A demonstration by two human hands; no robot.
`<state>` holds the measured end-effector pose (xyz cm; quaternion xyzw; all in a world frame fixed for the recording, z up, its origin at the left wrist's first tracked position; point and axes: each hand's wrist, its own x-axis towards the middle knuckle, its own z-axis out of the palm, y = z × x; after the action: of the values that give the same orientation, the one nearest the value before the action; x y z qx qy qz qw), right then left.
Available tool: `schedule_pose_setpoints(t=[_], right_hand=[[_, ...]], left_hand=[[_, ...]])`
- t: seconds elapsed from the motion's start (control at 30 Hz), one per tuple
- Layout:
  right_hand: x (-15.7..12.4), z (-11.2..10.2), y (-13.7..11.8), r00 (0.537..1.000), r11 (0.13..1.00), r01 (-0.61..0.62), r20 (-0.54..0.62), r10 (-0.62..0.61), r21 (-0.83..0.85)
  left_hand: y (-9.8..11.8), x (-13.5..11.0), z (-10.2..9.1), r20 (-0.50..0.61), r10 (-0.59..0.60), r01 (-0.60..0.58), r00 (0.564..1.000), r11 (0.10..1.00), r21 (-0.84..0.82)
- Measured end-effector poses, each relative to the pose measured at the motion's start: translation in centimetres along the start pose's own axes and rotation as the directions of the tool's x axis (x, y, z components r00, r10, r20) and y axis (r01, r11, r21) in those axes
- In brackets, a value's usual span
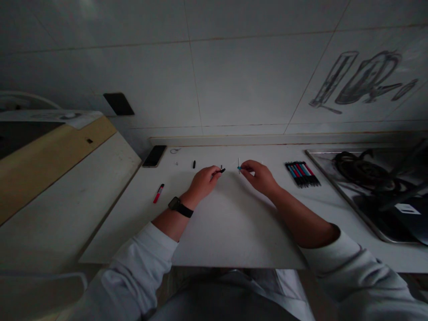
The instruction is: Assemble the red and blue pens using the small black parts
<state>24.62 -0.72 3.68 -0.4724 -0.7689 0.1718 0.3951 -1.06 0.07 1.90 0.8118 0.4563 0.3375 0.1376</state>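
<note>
Left hand [204,178] over the middle of the bench [227,223]; fingers pinched on a small black piece [223,170], which pokes out past the fingertips toward the right hand; too small and dark to say exactly what part it is. Right hand [259,176] facing it, fingers pinched on a thin pale rod [239,161]; rod stands roughly upright in view, blue bit at the fingertips; can't tell whether its lower end meets the bench. Black piece and rod are apart, a short gap between them; both sit between the two hands, toward the wall side of the bench.

Around the left hand: short black cylinder [194,164] on the bench just beyond the knuckles; tiny pale bit [177,163] further left, too small to identify; thin loop [174,151] behind that, near the back edge; dark-screened phone [154,156] lying flat at the back left; red marker [158,193] with a black end, lying tilted nearer the wrist. Black watch [180,207] on the left wrist; pale sleeves on both arms.

Right side: row of pens [302,174] laid side by side, well apart from the right hand; barrels blue, red and dark, black ends toward the person; metal tray [329,167] just right of them, with dark items inside, too dim to name; tiled wall [234,80] behind everything, grey tool-like drawings [364,80] at upper right.
</note>
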Motion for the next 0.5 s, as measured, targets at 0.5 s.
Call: schedule_pose_setpoints(t=[0.5], right_hand=[[0.00,-0.37,0.39,0.988,0.982,0.122,-0.075,-0.134,-0.144]], left_hand=[[0.14,0.01,-0.10,-0.015,0.052,-0.051,0.999,0.998,0.030]])
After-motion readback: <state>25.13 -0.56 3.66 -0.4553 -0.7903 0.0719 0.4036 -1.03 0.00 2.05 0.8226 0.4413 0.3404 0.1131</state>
